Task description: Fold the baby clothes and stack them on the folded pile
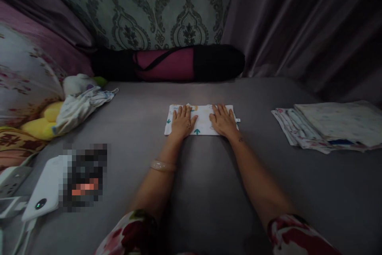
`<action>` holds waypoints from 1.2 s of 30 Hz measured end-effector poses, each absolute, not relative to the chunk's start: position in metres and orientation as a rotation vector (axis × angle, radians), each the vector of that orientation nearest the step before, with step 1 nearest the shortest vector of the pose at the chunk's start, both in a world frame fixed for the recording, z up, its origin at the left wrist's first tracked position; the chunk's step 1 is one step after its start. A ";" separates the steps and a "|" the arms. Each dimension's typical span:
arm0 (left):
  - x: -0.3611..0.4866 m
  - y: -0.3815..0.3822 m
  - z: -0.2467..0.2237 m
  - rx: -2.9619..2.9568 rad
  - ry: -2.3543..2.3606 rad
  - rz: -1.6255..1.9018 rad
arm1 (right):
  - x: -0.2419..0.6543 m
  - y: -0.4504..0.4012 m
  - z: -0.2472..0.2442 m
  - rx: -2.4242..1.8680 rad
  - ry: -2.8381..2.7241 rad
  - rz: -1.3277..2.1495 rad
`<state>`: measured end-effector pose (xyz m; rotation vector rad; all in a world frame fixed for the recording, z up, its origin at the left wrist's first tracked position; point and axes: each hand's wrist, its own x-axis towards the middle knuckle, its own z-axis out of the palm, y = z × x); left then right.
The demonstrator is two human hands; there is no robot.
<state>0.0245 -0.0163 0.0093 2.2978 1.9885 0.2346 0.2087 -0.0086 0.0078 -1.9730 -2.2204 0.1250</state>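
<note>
A white cloth (pixel 203 119) with small green and yellow prints lies folded into a flat rectangle in front of me. A small white tag sticks out at its right edge. My left hand (pixel 182 121) rests flat on the left part of the cloth, fingers stretched forward. On the right part lies my right hand (pixel 223 120), palm down with its fingers spread. Both hands touch the cloth from above, and neither grips it. A bare strip of printed fabric shows between them.
The grey sheet (pixel 203 191) spreads all around. At the right lies a stack of folded cloths (pixel 337 121). A black and pink rolled bag (pixel 167 64) lies along the wall. Plush toys (pixel 50 115), a crumpled cloth (pixel 82 108), a white power bank (pixel 47 187) and a power strip (pixel 13 179) are at left.
</note>
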 end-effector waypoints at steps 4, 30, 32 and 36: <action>0.022 -0.013 0.018 2.234 1.953 0.249 | 0.196 -0.010 0.012 -1.917 -2.211 0.051; -0.040 0.012 0.034 1.622 1.858 0.977 | 0.121 -0.012 0.016 -1.763 -2.374 0.066; -0.042 0.011 0.033 1.588 1.820 1.035 | 0.116 -0.013 0.012 -1.754 -2.373 0.084; -0.049 0.008 0.036 1.511 1.785 1.138 | 0.115 -0.013 0.009 -1.761 -2.375 0.111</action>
